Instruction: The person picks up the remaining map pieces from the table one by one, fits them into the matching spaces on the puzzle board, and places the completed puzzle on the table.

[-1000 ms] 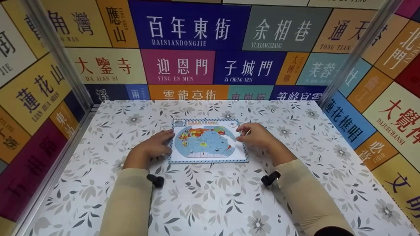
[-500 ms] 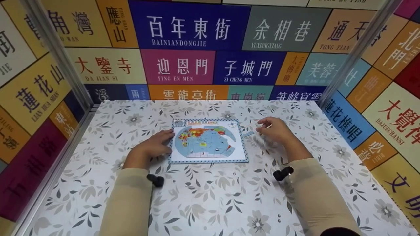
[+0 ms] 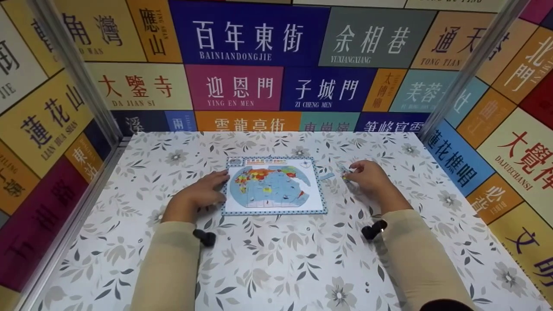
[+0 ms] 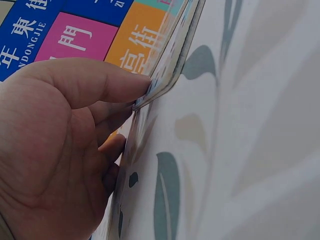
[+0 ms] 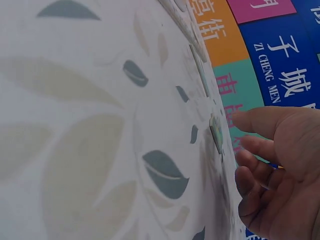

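Blue-bordered rectangular world-map board [image 3: 317,201] at twelve o'clock; relaxed left hand [image 3: 199,191] touches nine-o'clock edge, likely steadying; loose-fingered right hand [image 3: 372,179], grasping nothing, near thin multicoloured piece [image 5: 216,133] at board's three o'clock

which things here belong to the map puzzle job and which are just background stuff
Part of the job:
map puzzle
thin blue piece
other loose piece, by the right hand

Just background:
floral tabletop
lettered wall panels
black wrist devices

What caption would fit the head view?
Left hand touching a world-map jigsaw puzzle; right hand near loose pieces on a floral tabletop.
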`<state>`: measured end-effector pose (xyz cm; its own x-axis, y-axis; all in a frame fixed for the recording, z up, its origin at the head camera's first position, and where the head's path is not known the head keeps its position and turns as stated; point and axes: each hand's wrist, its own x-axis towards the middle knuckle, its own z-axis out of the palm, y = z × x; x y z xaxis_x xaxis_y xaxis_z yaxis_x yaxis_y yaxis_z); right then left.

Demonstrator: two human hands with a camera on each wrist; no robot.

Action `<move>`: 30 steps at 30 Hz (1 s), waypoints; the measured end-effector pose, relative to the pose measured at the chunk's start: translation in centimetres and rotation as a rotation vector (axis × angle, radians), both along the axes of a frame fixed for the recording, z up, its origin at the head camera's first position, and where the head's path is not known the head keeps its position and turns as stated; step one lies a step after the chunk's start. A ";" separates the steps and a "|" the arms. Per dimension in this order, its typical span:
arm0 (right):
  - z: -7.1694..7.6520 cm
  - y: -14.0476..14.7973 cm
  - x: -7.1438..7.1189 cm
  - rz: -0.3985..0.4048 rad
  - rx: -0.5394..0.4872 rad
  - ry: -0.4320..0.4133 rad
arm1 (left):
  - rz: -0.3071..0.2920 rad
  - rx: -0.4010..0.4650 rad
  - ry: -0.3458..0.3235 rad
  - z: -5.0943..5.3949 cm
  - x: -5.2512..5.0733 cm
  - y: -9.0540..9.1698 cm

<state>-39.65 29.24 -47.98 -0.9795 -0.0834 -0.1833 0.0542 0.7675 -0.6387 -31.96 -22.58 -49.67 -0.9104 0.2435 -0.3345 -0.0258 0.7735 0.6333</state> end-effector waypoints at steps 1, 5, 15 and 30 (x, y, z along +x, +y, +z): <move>-0.1 0.0 0.0 -0.003 0.005 -0.008 | 0.003 0.002 -0.003 0.0 0.0 0.0; -0.5 -0.1 -0.3 -0.006 0.024 -0.034 | 0.010 0.005 -0.008 -0.1 0.0 0.0; -0.8 -0.8 -0.3 -0.008 0.023 -0.061 | 0.011 0.001 -0.004 -0.1 0.0 0.0; -1.0 -1.2 -0.5 -0.043 -0.021 -0.097 | 0.039 0.039 -0.010 -0.3 -0.1 0.0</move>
<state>-40.11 28.09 -48.99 -0.9601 -0.0461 -0.2759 0.1493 0.7497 -0.6447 -32.05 -22.54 -49.94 -0.9163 0.2205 -0.3343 -0.0621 0.7465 0.6625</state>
